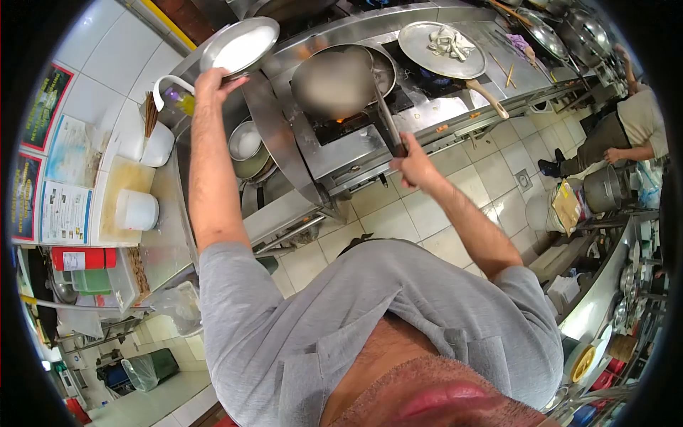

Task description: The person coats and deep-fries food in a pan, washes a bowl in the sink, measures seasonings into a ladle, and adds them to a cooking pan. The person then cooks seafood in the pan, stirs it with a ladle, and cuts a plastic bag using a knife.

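Observation:
My left hand (215, 85) is closed on the near rim of a wide metal bowl (267, 34) with white contents, held up at the left of the stove. My right hand (418, 167) is wrapped around a long metal handle (386, 117) that reaches to the right side of a wok (302, 70). Whether this handle belongs to the wok or to a separate utensil, I cannot tell. Blur hides the wok's contents. A flame (340, 120) shows under its near edge. Another pan (385, 71) sits partly hidden behind the wok.
A flat round lid or pan (427, 58) with a cloth (449, 43) lies to the right, its wooden handle (491, 99) jutting over the stove edge. Pots (245, 141) stand in a recess at left. A person (626, 128) is at far right.

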A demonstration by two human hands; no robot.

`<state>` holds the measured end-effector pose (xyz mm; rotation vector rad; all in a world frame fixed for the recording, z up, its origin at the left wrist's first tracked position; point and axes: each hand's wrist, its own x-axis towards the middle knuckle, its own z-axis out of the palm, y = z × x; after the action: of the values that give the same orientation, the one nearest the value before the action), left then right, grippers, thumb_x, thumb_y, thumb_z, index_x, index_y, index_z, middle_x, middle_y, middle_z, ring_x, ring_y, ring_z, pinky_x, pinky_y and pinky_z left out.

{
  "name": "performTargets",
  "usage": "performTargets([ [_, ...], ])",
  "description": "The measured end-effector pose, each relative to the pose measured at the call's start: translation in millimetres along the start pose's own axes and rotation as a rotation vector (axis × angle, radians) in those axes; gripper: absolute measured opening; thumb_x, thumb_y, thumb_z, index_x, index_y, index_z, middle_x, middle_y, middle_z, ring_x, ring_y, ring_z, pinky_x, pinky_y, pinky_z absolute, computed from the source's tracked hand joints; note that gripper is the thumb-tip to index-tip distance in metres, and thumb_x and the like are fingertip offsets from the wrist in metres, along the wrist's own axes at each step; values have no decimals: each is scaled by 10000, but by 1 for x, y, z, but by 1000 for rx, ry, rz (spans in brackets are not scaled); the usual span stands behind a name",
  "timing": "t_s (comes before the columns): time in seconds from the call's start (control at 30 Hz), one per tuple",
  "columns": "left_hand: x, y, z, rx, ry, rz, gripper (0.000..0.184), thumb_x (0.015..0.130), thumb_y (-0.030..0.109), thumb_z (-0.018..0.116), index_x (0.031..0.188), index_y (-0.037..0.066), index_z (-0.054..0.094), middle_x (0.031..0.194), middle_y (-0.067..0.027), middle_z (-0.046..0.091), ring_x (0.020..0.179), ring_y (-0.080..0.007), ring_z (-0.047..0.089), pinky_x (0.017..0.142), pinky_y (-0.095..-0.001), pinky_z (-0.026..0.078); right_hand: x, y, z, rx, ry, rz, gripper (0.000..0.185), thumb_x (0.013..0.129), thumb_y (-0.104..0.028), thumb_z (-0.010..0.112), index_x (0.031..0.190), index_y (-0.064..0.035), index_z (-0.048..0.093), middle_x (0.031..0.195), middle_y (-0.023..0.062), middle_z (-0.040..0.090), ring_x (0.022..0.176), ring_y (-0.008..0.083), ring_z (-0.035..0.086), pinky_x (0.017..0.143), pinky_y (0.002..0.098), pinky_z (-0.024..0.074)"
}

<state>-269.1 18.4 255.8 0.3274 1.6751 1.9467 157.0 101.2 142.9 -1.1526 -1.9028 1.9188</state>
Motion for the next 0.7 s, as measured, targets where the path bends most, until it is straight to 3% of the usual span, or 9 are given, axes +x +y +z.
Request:
performTargets([
  [0.1,-1,-13,38,64,-42,53,354,694,-102,420,1034,-189,373,965,-274,508,795,-428,588,584,-501,580,-35,-30,6,359,-98,121,598,736,-26,588,1232,-84,257,692,71,487,353,142,429,280,272,287],
  [0.2,2,-28,63,165,-35,80,401,702,-87,412,1095,-154,370,961,-254,529,739,-383,613,519,-457,583,-10,-31,-27,781,-194,239,604,760,-38,597,1243,-104,241,621,37,479,349,109,397,289,239,268],
  [0.33,7,-41,83,262,2,65,456,681,-79,446,1134,-54,403,977,-195,524,779,-344,603,522,-444,582,2,-7,-15,439,-162,119,597,745,-20,595,1234,-111,264,613,39,473,351,121,406,271,251,258],
  [0.4,13,-48,87,304,22,78,465,692,-64,445,1154,-30,411,988,-187,533,775,-328,609,506,-422,581,-10,-3,14,76,77,34,599,736,-8,588,1232,-113,269,594,36,460,341,134,414,267,260,262],
  [0.43,17,-50,89,350,45,90,474,702,-49,443,1174,-6,418,999,-180,543,770,-311,616,490,-400,580,-16,-11,13,76,80,37,599,736,-8,588,1232,-113,269,594,36,460,341,134,414,267,260,262],
  [0.57,27,-55,90,500,112,113,474,735,-9,432,1207,21,415,1036,-168,555,782,-287,623,453,-355,574,-19,-29,-12,771,-119,202,628,739,-20,585,1261,-83,242,600,32,473,350,114,402,277,244,272],
  [0.67,29,-53,90,581,128,153,459,758,25,425,1216,42,420,1061,-158,560,794,-268,627,425,-326,563,-3,-11,-14,677,-141,154,638,746,-26,580,1277,-71,230,636,46,488,353,122,417,276,248,289],
  [0.7,29,-52,89,591,132,163,458,757,31,447,1215,54,429,1082,-157,552,817,-273,625,442,-325,567,-2,-2,-1,372,-48,81,632,749,-30,578,1275,-64,229,651,52,488,357,126,426,273,252,295],
])
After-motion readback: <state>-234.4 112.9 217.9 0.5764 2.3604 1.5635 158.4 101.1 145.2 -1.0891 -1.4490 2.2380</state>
